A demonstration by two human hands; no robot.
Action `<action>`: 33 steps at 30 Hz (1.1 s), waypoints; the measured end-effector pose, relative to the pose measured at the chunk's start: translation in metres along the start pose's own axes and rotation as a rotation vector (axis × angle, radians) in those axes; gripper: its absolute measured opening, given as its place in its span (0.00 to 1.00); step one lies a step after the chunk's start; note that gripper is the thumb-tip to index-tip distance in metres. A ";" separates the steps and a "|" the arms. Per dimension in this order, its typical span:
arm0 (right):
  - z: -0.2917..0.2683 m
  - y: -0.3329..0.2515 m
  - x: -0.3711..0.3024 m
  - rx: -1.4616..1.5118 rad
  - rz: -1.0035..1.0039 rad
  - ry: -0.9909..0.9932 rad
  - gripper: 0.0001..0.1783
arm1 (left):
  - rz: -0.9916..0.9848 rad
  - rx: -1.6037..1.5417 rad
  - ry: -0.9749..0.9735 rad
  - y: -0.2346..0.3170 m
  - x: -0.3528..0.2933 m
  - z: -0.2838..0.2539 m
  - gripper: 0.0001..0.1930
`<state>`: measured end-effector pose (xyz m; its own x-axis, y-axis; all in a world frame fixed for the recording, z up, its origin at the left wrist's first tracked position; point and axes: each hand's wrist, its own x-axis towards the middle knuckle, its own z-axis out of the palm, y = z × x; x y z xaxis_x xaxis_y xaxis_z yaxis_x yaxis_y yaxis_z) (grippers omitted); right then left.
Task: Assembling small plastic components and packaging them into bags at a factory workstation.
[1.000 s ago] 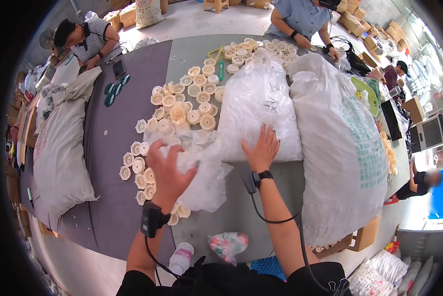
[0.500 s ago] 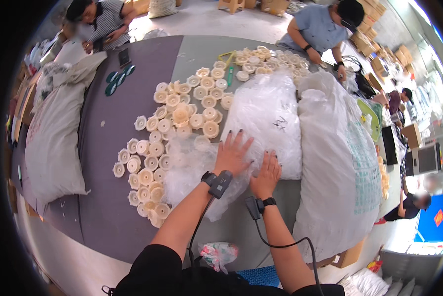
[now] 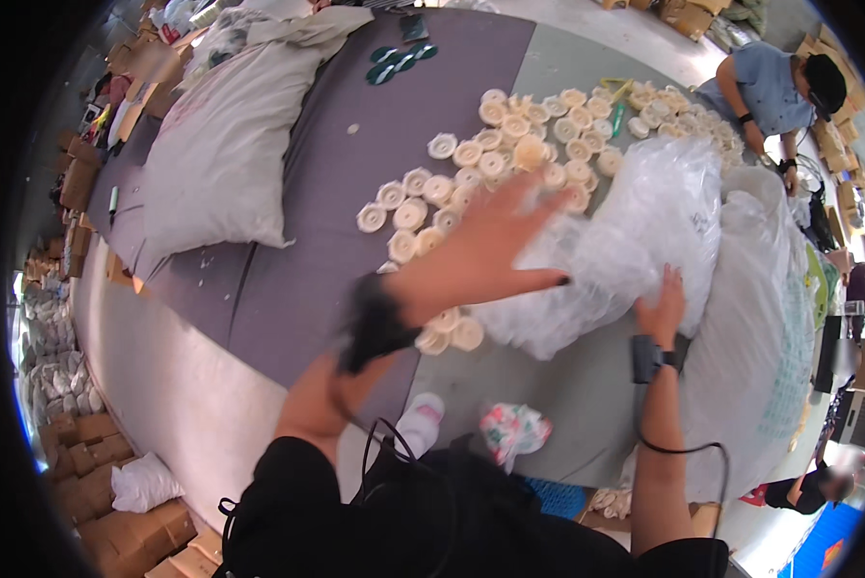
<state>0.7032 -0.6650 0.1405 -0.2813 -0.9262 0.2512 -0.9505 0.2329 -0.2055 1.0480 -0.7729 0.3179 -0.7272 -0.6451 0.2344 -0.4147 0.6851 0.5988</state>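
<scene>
Lying just left of a white sack (image 3: pixel 741 299) near the right edge of the surface (image 3: pixel 586 414), a clear plastic bag (image 3: pixel 659 207) is touched by the right hand (image 3: pixel 662 313), fingers extended. The left hand (image 3: pixel 480 246), blurred, is held spread over cream round parts (image 3: pixel 491 164); whether they are touched cannot be told.

No words or numbers can be read clearly in this view. Pale green printing covers the right side of the large white sack (image 3: pixel 741 279), its characters too faint and small to make out. The white bottle (image 3: pixel 418 429) near the table edge bears pink markings, likewise illegible. Toward the lower right rim, a blue panel (image 3: pixel 816 541) carries an orange-red patch (image 3: pixel 833 553); whether it holds lettering cannot be told.
</scene>
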 end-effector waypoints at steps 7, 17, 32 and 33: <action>-0.031 -0.087 -0.166 0.393 0.059 -0.082 0.17 | -0.426 -0.398 0.393 0.047 -0.204 -0.060 0.26; -0.028 -0.147 -0.397 0.344 0.244 -0.065 0.25 | -0.607 -0.390 0.239 0.064 -0.372 0.032 0.18; 0.044 -0.048 -0.848 0.560 0.598 -0.596 0.15 | -0.694 -0.310 0.142 0.116 -0.587 0.056 0.15; 0.045 -0.052 -0.860 0.634 0.677 -0.548 0.14 | -0.700 -0.222 0.152 0.118 -0.597 0.063 0.14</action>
<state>1.0003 0.1056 -0.1076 -0.4757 -0.7062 -0.5244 -0.3339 0.6965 -0.6351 1.3986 -0.2855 0.2004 -0.2437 -0.9557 -0.1649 -0.6211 0.0232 0.7834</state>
